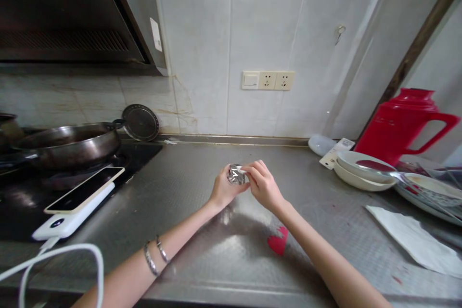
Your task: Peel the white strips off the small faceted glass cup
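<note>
My left hand [223, 187] is wrapped round a small, shiny silver, round thing [236, 174], perhaps a little metal cup or foil piece; its exact kind is unclear. My right hand [263, 183] is closed at its right edge, the fingers pinching something small and whitish [244, 169] that I cannot make out. Both hands are above the middle of the steel counter [202, 255]. On the counter, beside my right forearm, lies a jagged red piece [277, 240].
At left, a steel pan [72, 142] stands on the stove, near a phone [86, 190] resting on a white power bank [68, 219] with a cable. To the right are stacked bowls [361, 178], a red thermos jug [400, 125] and a white paper sheet [415, 240].
</note>
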